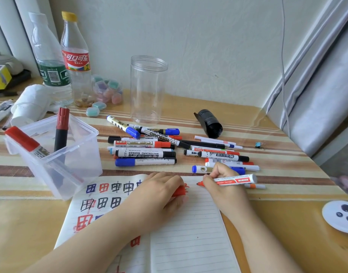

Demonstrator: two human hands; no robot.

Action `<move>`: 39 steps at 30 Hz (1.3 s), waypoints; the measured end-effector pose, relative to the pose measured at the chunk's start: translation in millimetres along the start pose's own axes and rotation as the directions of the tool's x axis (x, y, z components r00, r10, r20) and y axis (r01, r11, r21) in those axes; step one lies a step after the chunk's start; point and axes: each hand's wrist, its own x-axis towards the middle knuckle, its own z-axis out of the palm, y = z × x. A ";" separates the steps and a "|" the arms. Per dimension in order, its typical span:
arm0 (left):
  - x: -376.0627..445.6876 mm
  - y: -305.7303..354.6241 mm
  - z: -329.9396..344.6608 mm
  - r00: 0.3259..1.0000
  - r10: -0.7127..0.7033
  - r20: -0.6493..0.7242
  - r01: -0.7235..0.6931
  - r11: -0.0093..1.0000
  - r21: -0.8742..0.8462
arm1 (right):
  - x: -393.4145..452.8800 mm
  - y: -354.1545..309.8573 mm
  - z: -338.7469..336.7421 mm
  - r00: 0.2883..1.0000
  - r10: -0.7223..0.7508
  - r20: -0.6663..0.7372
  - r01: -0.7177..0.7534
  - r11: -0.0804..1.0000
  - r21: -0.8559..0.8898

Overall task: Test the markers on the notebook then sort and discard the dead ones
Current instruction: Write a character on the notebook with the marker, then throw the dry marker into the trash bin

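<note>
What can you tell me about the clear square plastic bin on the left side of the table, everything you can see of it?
The plastic bin is a clear, square, open-topped tub with a thick rim and slightly cloudy walls. It stands upright on the striped table, left of the marker pile, its near corner beside the notebook. Two markers lean inside: a black-bodied marker with a dark red cap, and a white-bodied marker with a bright red cap over the left rim. Neither hand touches it.

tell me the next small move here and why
Probably bring the red tip down onto the notebook and draw a test stroke. The right hand grips the uncapped red marker with its tip hovering at the blank right page, while the left hand holds the red cap on the paper. No new mark shows under the tip.
</note>
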 end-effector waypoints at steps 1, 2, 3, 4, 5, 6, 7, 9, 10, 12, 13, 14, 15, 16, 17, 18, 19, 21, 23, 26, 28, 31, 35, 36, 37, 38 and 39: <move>-0.1 0.1 -0.1 1.000 -0.002 0.002 0.002 1.000 0.000 | -0.8 -0.8 0.2 1.000 -0.002 0.001 0.002 1.000 0.001; 0.1 0.0 -0.4 1.000 -0.001 -0.001 0.001 1.000 -0.006 | -1.3 -1.3 0.8 1.000 -0.005 -0.007 0.005 1.000 0.009; 0.3 -0.1 -1.1 1.000 -0.012 0.000 0.012 1.000 -0.029 | -2.0 -2.4 1.0 1.000 -0.008 -0.024 0.009 0.999 0.031; 0.1 0.3 -2.6 1.000 -0.030 -0.004 0.029 0.997 -0.072 | -3.1 -4.2 0.6 0.999 -0.012 -0.050 0.016 0.997 0.070; 0.2 1.0 -5.1 0.998 -0.058 -0.016 0.056 0.991 -0.124 | -4.4 -6.9 -0.7 0.997 -0.019 -0.075 0.028 0.992 0.121; 0.6 1.6 -8.6 0.995 -0.090 -0.032 0.083 0.982 -0.172 | -5.9 -11.0 -3.0 0.996 -0.028 -0.089 0.043 0.984 0.174; 1.6 3.6 -13.9 0.992 -0.123 -0.040 0.113 0.972 -0.206 | -8.2 -16.9 -6.1 0.996 -0.041 -0.083 0.059 0.973 0.223; 4.3 7.9 -24.8 0.987 -0.159 -0.019 0.150 0.957 -0.248 | -13.1 -28.7 -12.1 0.997 -0.080 -0.025 0.083 0.949 0.302; 5.8 10.2 -29.8 0.988 -0.155 0.003 0.151 0.953 -0.261 | -15.1 -34.1 -14.2 0.995 -0.102 0.006 0.094 0.942 0.323; 7.6 16.9 -39.4 0.989 -0.136 0.060 0.147 0.953 -0.266 | -18.7 -43.1 -17.5 0.991 -0.127 0.039 0.106 0.936 0.335; 7.8 20.5 -43.6 0.988 -0.128 0.082 0.146 0.951 -0.272 | -20.4 -47.1 -19.1 0.990 -0.134 0.040 0.113 0.933 0.340; 7.6 23.8 -47.0 0.989 -0.119 0.086 0.139 0.948 -0.285 | -21.9 -50.8 -20.9 0.990 -0.139 0.038 0.117 0.930 0.349; 6.6 27.5 -50.5 0.990 -0.112 0.083 0.131 0.948 -0.291 | -23.7 -54.6 -23.2 0.989 -0.143 0.039 0.120 0.926 0.358; 4.9 30.3 -53.2 0.992 -0.102 0.074 0.119 0.949 -0.293 | -25.7 -58.1 -25.3 0.988 -0.148 0.044 0.121 0.922 0.369; 2.5 33.9 -56.7 0.994 -0.093 0.063 0.107 0.950 -0.293 | -28.4 -61.8 -26.9 0.987 -0.153 0.056 0.121 0.917 0.380; -0.3 36.8 -59.4 0.996 -0.078 0.043 0.087 0.951 -0.297 | -31.3 -65.6 -27.4 0.985 -0.159 0.068 0.119 0.909 0.400; -3.5 41.1 -62.8 0.998 -0.063 0.019 0.066 0.951 -0.301 | -34.5 -69.2 -27.3 0.983 -0.167 0.076 0.118 0.895 0.431; -11.4 50.4 -70.1 0.999 -0.039 -0.023 0.029 0.943 -0.332 | -41.3 -77.5 -25.2 0.977 -0.185 0.102 0.111 0.862 0.494; -20.6 60.2 -78.9 0.998 -0.013 -0.057 -0.009 0.926 -0.377 | -48.2 -87.3 -20.1 0.969 -0.209 0.132 0.105 0.832 0.545; -35.1 69.2 -92.1 0.994 -0.025 -0.110 -0.022 0.912 -0.409 | -57.2 -100.8 -8.0 0.965 -0.207 0.159 0.064 0.779 0.624; -44.3 70.9 -98.8 0.991 -0.068 -0.113 0.020 0.925 -0.380 | -61.6 -109.2 -1.3 0.976 -0.153 0.156 0.016 0.763 0.646; -58.2 68.6 -106.0 0.981 -0.115 -0.156 0.056 0.939 -0.339 | -65.2 -121.6 5.1 0.983 -0.096 0.154 -0.041 0.712 0.701; -72.3 61.0 -114.3 0.968 -0.053 -0.245 0.003 0.980 -0.200 | -73.3 -139.7 19.1 0.975 -0.133 0.180 -0.023 0.740 0.672; -75.3 58.9 -116.3 0.963 -0.038 -0.267 -0.011 0.984 -0.179 | -75.2 -142.5 24.3 0.974 -0.133 0.186 -0.026 0.743 0.669; -78.4 55.9 -117.6 0.958 -0.023 -0.286 -0.026 0.986 -0.165 | -76.8 -145.0 29.5 0.974 -0.123 0.191 -0.039 0.738 0.674; -81.4 53.0 -118.9 0.955 -0.013 -0.297 -0.035 0.987 -0.156 | -77.7 -146.5 34.6 0.974 -0.111 0.199 -0.058 0.724 0.688; -84.1 50.3 -119.9 0.953 -0.010 -0.302 -0.037 0.988 -0.151 | -78.5 -148.4 39.5 0.973 -0.100 0.210 -0.081 0.703 0.707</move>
